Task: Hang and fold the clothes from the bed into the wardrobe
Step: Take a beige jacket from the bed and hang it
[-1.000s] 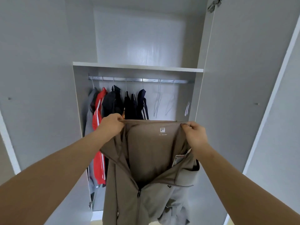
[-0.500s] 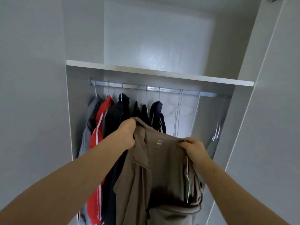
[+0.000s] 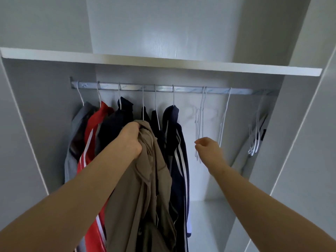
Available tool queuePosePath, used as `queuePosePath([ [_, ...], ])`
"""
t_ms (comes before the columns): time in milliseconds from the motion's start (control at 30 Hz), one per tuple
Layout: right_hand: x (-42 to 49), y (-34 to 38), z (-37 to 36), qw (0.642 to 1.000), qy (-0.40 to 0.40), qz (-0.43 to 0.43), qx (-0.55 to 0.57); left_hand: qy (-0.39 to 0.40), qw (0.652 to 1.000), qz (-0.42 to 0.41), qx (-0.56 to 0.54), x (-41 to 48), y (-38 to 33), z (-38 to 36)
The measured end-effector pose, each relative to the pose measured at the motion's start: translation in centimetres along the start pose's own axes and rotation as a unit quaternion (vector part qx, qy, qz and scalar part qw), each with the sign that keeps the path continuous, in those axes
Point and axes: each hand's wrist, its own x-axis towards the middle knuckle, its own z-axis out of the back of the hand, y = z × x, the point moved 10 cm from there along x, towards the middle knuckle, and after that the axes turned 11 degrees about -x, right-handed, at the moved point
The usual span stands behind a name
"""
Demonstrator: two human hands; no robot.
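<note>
Two hands reached into the open wardrobe [image 3: 36, 110] in the head view. The left hand [image 3: 131, 138] gripped a bunched tan jacket [image 3: 145, 179] by its upper edge, fingers curled tight round the fabric. The jacket hung down from that fist in front of the clothes already on the rail [image 3: 185, 89], and it was on no hanger itself.

The right hand [image 3: 207, 148] held nothing, its fingers loosely curled with thumb and forefinger apart. It sat just beside a pair of empty white hangers [image 3: 200, 124]; whether it touched them could not be told. A single empty hanger [image 3: 224, 117] hung just right of that pair, and a further cluster of white hangers [image 3: 255, 140] hung at the rail's far right end.

On the left part of the rail hung a grey garment [image 3: 78, 124], a red jacket with white stripes [image 3: 92, 128], several dark pieces and a navy jacket with white stripes [image 3: 175, 135] — all on thin white hangers. A white shelf [image 3: 163, 63] ran across above the rail.
</note>
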Motion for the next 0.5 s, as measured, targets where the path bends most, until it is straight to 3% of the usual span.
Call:
queuePosePath([
  [33, 1.0, 0.0, -0.1, 0.999, -0.013, 0.013, -0.034, -0.003, 0.999, 0.015, -0.041, 0.5, 0.2, -0.5],
  [267, 8.6, -1.3, -2.6, 0.957, -0.037, 0.080, -0.276, -0.017, 0.998, 0.011, -0.061, 5.9, 1.0, -3.9],
  [500, 13.3, -5.4, -3.0, 0.983, -0.022, 0.030, -0.177, -0.048, 0.998, -0.016, -0.037, 9.7, 2.3, -6.3],
])
